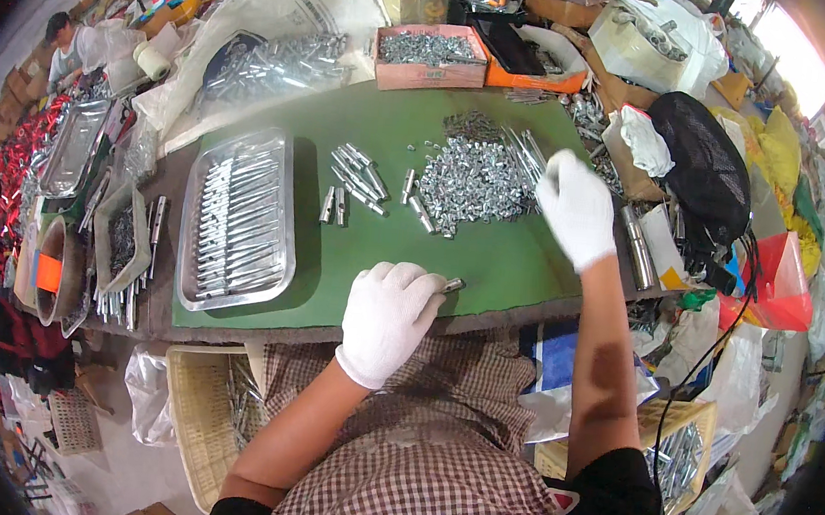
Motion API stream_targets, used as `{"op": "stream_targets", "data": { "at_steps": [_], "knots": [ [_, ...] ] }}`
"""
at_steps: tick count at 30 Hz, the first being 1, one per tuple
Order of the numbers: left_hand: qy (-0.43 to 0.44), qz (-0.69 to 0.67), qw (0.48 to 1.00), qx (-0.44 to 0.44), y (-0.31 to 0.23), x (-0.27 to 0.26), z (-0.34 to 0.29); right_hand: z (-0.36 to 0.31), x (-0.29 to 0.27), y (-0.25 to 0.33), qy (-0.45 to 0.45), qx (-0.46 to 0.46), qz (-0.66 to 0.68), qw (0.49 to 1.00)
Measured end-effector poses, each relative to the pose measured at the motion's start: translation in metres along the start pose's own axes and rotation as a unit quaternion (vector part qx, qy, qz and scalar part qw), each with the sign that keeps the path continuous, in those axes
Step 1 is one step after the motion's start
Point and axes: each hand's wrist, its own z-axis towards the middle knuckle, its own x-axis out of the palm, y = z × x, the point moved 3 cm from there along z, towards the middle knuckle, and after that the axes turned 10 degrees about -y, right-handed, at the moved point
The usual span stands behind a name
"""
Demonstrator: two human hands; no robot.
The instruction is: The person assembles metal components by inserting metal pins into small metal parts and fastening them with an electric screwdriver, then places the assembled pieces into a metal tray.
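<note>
Bench: green mat (490,264), clutter all round.
Left hand (387,319): gloved, curled shut round a small metal sleeve (452,285), held at near edge of mat.
Right hand (577,208): gloved, fingers bent down at pile of small metal parts (473,179); grip cannot be told.
Tray (239,218): metal, filled with tubes, left on mat.
Loose sleeves (356,179): between tray and pile.
</note>
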Motion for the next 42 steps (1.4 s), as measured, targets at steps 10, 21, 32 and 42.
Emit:
{"op": "stream_targets", "data": {
  "at_steps": [10, 21, 32, 42],
  "knots": [
    [0.019, 0.000, 1.000, -0.016, -0.008, 0.004, 0.005, -0.090, -0.043, 0.055, 0.113, -0.083, 0.147, 0.979],
    [0.033, -0.016, 0.999, -0.018, -0.009, 0.005, 0.008, -0.094, -0.031, 0.054, 0.078, -0.061, 0.194, 0.976],
    [0.024, -0.017, 0.999, -0.026, -0.007, 0.006, 0.006, -0.068, -0.019, 0.030, 0.032, 0.056, 0.212, 0.975],
    [0.011, -0.028, 0.999, -0.024, -0.006, 0.007, 0.005, -0.045, -0.006, 0.018, 0.037, 0.069, 0.084, 0.993]
  ]
}}
